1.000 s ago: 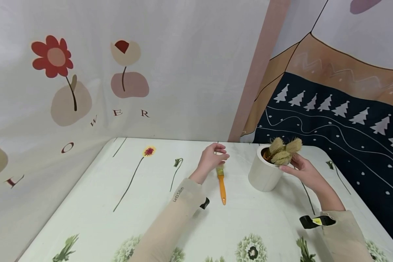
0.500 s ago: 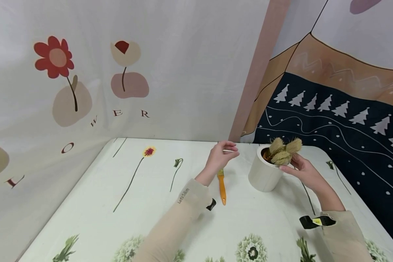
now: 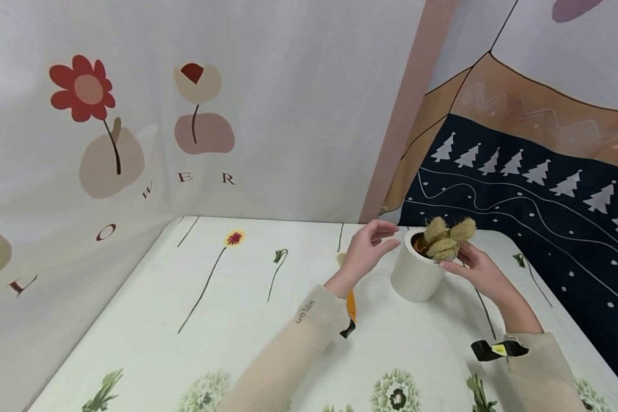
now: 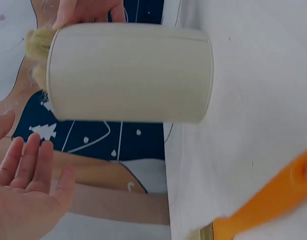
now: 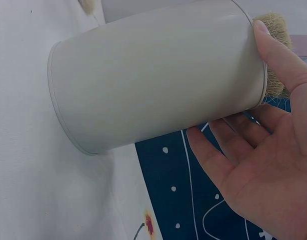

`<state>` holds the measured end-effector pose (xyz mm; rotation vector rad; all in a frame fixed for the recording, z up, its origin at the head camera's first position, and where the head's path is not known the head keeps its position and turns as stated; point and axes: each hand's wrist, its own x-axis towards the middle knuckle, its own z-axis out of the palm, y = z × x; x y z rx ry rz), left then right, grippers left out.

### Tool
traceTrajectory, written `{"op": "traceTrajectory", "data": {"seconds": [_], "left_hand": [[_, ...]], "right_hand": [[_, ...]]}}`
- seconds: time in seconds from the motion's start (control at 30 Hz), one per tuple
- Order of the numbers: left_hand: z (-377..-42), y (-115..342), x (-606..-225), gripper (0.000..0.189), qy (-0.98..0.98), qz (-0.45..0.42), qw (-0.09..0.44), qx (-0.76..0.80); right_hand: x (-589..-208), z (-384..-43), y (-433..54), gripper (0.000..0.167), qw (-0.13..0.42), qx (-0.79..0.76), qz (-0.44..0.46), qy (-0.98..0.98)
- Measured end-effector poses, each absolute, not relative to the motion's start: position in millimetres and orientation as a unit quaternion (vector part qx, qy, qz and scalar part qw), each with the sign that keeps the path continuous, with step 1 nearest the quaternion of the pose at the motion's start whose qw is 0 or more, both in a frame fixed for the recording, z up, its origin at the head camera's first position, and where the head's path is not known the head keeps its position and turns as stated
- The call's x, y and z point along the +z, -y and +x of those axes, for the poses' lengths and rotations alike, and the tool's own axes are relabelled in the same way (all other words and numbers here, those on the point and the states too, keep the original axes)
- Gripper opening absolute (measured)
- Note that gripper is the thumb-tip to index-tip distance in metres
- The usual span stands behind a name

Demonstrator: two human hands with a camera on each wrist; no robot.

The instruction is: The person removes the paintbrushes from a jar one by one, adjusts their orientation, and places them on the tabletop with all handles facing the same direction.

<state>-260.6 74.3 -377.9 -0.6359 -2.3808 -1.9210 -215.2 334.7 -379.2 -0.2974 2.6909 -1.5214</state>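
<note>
Steadying seemed the step: the right hand (image 3: pixel 478 268) gripped the white container (image 3: pixel 417 280), just beside the left hand (image 3: pixel 364 252), whose loose, empty fingers probably needed gentle contact.

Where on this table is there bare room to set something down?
Free: tablecloth left of the left sleeve, and between it and the right sleeve, nearer than the white pot. Crowded: around the pot, left hand, right hand and orange brush.
</note>
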Motion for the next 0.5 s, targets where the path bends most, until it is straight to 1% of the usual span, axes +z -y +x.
{"op": "traceTrajectory", "data": {"seconds": [0.33,0.5], "left_hand": [[-252.7,-95.1,-376.2,0.032,0.748,-0.243,0.003,-0.617],[-250.0,-102.7,-377.5,0.031,0.754,-0.262,-0.001,-0.602]], "right_hand": [[-379.0,-215.0,-334.0,0.086,0.025,-0.485,-0.084,-0.870],[-379.4,-215.3,-334.3,0.085,0.022,-0.488,-0.092,-0.868]]}}
